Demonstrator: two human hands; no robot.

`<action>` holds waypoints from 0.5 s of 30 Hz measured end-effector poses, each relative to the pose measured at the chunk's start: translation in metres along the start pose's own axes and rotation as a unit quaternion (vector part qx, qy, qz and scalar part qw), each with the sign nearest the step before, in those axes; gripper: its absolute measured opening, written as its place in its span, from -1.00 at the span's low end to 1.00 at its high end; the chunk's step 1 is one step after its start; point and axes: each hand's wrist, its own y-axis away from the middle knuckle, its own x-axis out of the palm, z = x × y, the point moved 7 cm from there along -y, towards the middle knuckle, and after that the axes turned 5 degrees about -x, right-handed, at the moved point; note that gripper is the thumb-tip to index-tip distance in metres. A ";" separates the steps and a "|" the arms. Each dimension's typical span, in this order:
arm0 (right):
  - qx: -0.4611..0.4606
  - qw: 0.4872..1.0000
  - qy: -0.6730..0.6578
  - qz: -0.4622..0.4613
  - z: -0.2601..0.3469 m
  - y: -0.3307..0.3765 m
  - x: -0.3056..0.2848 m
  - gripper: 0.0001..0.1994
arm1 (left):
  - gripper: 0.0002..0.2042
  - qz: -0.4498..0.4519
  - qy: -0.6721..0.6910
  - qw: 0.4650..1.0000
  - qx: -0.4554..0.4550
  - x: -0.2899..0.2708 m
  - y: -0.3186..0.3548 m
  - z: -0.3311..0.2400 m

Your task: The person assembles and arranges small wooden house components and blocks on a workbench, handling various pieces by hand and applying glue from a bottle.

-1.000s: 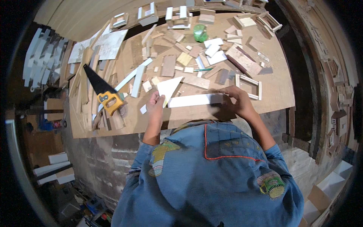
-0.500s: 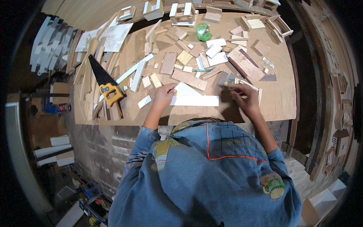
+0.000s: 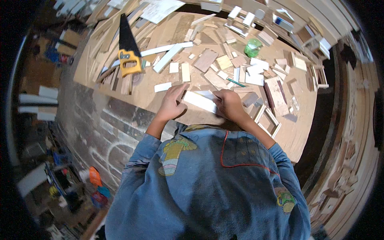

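Observation:
Just in front of me lies a white rectangular wooden strip [image 3: 201,102], slanting down to the right. A second white piece [image 3: 207,94] shows in part behind it. My right hand [image 3: 233,105] is closed over the strip's right end, its fingertips partly hidden. My left hand [image 3: 171,105] is at the other end, thumb and fingers spread apart around it; whether they touch it I cannot tell. Beside my right wrist is a small open wooden frame [image 3: 269,121]. A small white block [image 3: 163,87] lies beyond my left hand.
A handsaw with a yellow handle [image 3: 130,63] lies at the left of the wooden table [image 3: 298,138]. Offcuts, a green pencil [image 3: 236,82] and a green transparent container [image 3: 252,48] are spread farther back. Long white strips [image 3: 173,56] lie near the saw.
My view has turned, so the table appears tilted. My right hand has moved left from beside the frame onto the white strip. My left hand has loosened from the white piece, fingers now spread.

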 end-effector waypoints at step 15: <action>0.095 0.979 -0.106 0.144 -0.007 -0.017 0.022 -0.67 | -0.22 -0.045 -0.074 0.996 -0.006 0.037 0.012 0.055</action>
